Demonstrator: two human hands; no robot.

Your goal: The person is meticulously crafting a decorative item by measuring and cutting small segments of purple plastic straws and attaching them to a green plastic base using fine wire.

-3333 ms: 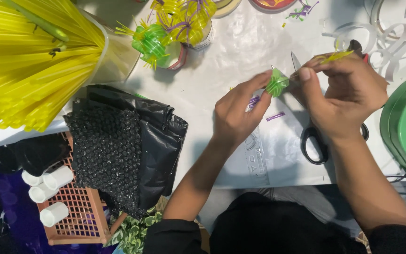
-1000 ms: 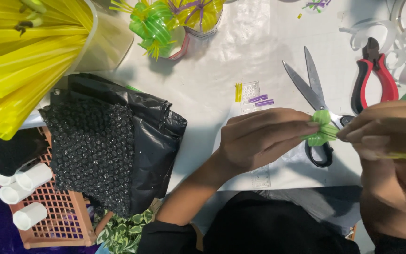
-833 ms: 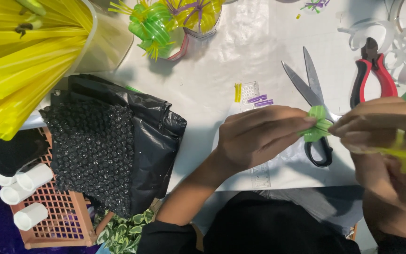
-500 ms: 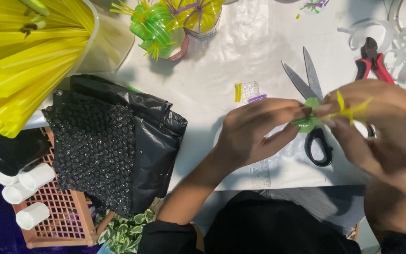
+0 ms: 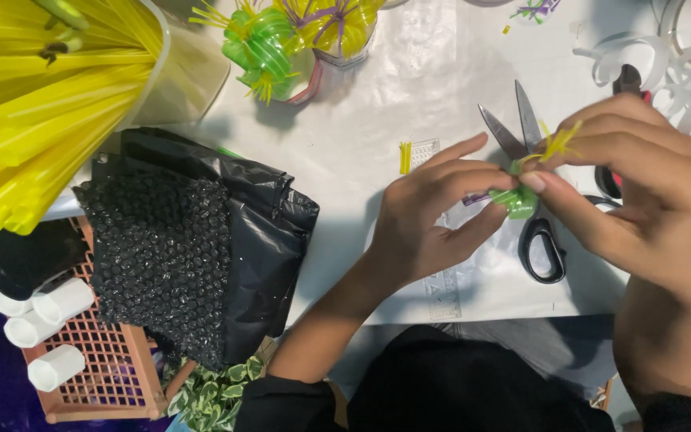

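Green piece: you hold a small bundle of folded green straw loops [image 5: 519, 200], glossy and translucent, above the right half of the table [image 5: 409, 72], just over the scissors.
Yellow strips: thin yellow straw slivers [image 5: 557, 142] fan out from the top of the green piece, between your right fingers.
Left hand: your left hand [image 5: 433, 216] has thumb and fingertips closed together on the left side of the green piece.
Right hand: your right hand [image 5: 641, 200] pinches the green piece and the yellow slivers from the right, thumb underneath, fingers on top.
Scissors: black-handled scissors [image 5: 533, 184] lie open on the table under your hands, blades pointing to the far edge.
Pliers: red-handled pliers [image 5: 625, 80] show partly behind your right hand.
Surface: the table is covered in white plastic sheet, with small yellow and purple offcuts [image 5: 404, 157] near its middle.
Far edge: finished green and yellow straw ornaments [image 5: 265, 48] sit in cups.
Left corner: a tub of long yellow straws [image 5: 41, 104]; nearer you, black bubble wrap [image 5: 169, 256] drapes over the table's left edge onto a brown lattice crate [image 5: 113, 368] with white tubes.
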